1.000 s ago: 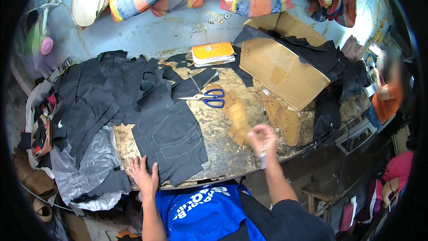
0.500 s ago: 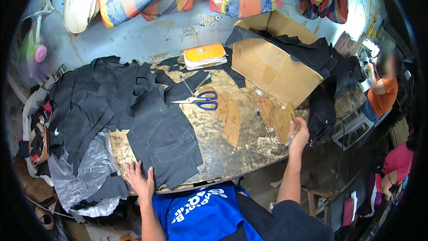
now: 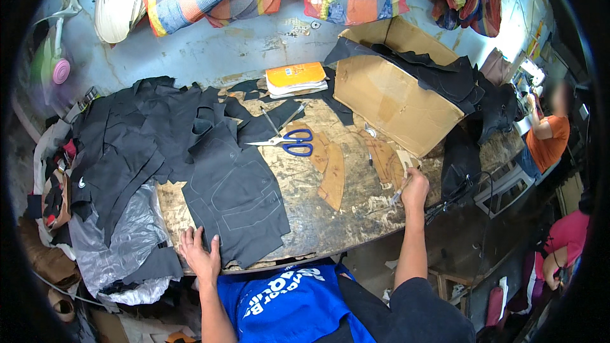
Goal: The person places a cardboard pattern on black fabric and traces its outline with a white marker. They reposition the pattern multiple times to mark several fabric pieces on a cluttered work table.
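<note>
Right, had the left hand (image 3: 200, 254) spread flat, fingers apart, on the near edge of the tabletop (image 3: 318, 225), just touching the hem of the black panel (image 3: 238, 197). Had the right hand (image 3: 414, 185) well off to the right, closed round a thin pale stick (image 3: 397, 198) pointing down at the tabletop's rim, near the brown patterns (image 3: 333, 174). Looked marked already, going by faint pocket-shaped outlines across the panel. Looked uncut along those lines though, with the scissors (image 3: 289, 143) lying untouched further back, well apart from both hands. Plenty more to go, judging by the black pile (image 3: 127, 146) heaped to the left. Couldn't tell what the stick was: chalk or pen, too small to say. Couldn't see inside the box (image 3: 394, 98) either, draped over with dark cloth. Lost the pile's left end and the plastic sheet (image 3: 121, 241) into the bent, dark rim.
</note>
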`<state>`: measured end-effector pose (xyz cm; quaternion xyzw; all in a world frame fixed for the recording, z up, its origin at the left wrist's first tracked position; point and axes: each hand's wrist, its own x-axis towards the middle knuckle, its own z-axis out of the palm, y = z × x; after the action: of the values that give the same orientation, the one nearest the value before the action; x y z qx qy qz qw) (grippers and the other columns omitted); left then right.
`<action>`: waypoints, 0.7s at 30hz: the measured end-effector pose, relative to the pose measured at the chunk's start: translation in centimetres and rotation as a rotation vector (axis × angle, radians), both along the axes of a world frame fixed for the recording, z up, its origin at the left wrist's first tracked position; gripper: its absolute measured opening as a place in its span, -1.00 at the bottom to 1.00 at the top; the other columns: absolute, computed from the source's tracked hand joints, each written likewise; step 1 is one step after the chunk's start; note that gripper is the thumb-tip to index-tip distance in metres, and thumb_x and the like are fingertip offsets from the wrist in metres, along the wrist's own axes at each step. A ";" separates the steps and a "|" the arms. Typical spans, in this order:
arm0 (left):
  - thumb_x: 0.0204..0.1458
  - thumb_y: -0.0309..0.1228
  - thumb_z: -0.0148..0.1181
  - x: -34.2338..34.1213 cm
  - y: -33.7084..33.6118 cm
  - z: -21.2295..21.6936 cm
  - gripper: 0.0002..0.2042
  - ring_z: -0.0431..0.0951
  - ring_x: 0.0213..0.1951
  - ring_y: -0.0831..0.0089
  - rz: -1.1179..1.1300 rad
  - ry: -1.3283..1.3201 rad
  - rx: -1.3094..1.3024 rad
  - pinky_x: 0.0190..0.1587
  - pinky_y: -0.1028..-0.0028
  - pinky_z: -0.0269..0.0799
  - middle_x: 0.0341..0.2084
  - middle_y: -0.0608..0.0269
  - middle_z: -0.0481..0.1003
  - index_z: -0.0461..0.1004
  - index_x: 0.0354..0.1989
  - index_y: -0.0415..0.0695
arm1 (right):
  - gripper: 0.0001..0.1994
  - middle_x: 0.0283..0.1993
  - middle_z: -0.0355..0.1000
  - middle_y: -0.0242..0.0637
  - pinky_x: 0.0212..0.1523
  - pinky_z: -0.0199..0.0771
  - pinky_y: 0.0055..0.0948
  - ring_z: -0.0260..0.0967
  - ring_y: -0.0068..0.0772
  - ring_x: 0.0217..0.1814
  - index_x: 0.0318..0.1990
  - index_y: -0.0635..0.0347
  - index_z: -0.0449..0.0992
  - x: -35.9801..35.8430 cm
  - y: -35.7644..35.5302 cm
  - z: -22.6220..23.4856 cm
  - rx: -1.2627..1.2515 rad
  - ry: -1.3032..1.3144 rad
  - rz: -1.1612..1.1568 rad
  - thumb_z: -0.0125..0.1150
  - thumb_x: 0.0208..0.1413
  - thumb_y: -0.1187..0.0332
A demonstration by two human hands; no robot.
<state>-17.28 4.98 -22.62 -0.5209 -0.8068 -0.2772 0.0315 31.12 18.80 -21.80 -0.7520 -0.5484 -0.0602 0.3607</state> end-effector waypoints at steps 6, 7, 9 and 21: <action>-0.11 -0.26 0.27 -0.1 -0.1 0.0 -0.56 0.15 0.21 0.03 -0.002 -0.007 -0.008 0.26 0.12 -0.07 0.09 -0.04 0.30 0.45 -0.04 -0.17 | -0.79 -0.44 0.47 0.09 -0.27 0.43 -0.20 0.46 0.09 -0.34 -0.32 0.39 0.53 1.7 0.3 2.6 0.071 0.131 -0.040 0.19 -0.23 0.62; -0.11 -0.26 0.27 -0.1 -0.1 0.0 -0.56 0.15 0.21 0.03 -0.006 -0.006 -0.008 0.26 0.12 -0.07 0.09 -0.04 0.30 0.45 -0.04 -0.16 | -0.79 -0.45 0.47 0.09 -0.28 0.43 -0.21 0.47 0.08 -0.35 -0.33 0.39 0.54 2.0 0.1 3.0 0.121 0.199 -0.040 0.18 -0.22 0.62; -0.11 -0.25 0.27 0.0 -0.1 0.0 -0.57 0.15 0.21 0.02 -0.009 -0.008 0.000 0.26 0.08 -0.08 0.09 -0.04 0.30 0.46 -0.04 -0.16 | -0.76 -0.41 0.47 0.10 -0.26 0.41 -0.23 0.48 0.03 -0.31 -0.29 0.36 0.54 2.5 -0.6 3.7 0.082 0.254 -0.088 0.17 -0.21 0.63; -0.13 -0.27 0.27 0.1 -0.1 0.2 -0.58 0.14 0.22 -0.01 -0.009 -0.050 0.022 0.25 0.02 -0.10 0.08 -0.06 0.31 0.46 -0.06 -0.17 | -0.70 -0.08 0.44 0.00 0.15 0.12 0.01 0.25 0.04 0.16 -0.19 0.21 0.52 -6.0 -0.5 0.5 -0.110 -0.091 0.275 0.33 -0.13 0.34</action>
<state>-17.20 4.92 -22.46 -0.5172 -0.8018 -0.2990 0.0160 25.07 18.25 -21.34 -0.6849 -0.6646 -0.0140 0.2984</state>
